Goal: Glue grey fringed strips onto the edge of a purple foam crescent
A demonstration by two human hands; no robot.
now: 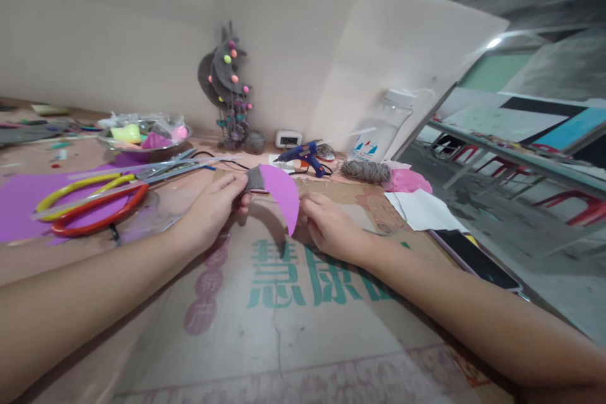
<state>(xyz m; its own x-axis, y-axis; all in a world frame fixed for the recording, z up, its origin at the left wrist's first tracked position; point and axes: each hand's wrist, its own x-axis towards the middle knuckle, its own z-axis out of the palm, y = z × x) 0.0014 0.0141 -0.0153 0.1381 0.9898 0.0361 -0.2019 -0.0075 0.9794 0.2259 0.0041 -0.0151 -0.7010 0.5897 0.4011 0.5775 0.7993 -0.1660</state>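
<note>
A purple crescent (pixel 284 194), cut from a flat sheet, is raised above the cardboard. Grey yarn (pixel 256 179) covers one end of it. My left hand (pixel 218 202) pinches that grey end between thumb and fingers. Just right of the crescent's bare tip, my right hand (pixel 331 224) is closed with its fingers curled together. Whatever it may hold is too small to make out. A ball of grey yarn (pixel 365 171) lies further back, and a loose strand trails near the right wrist.
Scissors with yellow and red handles (pixel 101 209) lie on purple sheets (pixel 19 199) at left. Behind stand a bowl (pixel 146 153), a hanging moon ornament (pixel 227 76), a small clock (pixel 288 139), a blue glue gun (pixel 307 154) and a bottle (pixel 379 129). A phone (pixel 476 259) lies right.
</note>
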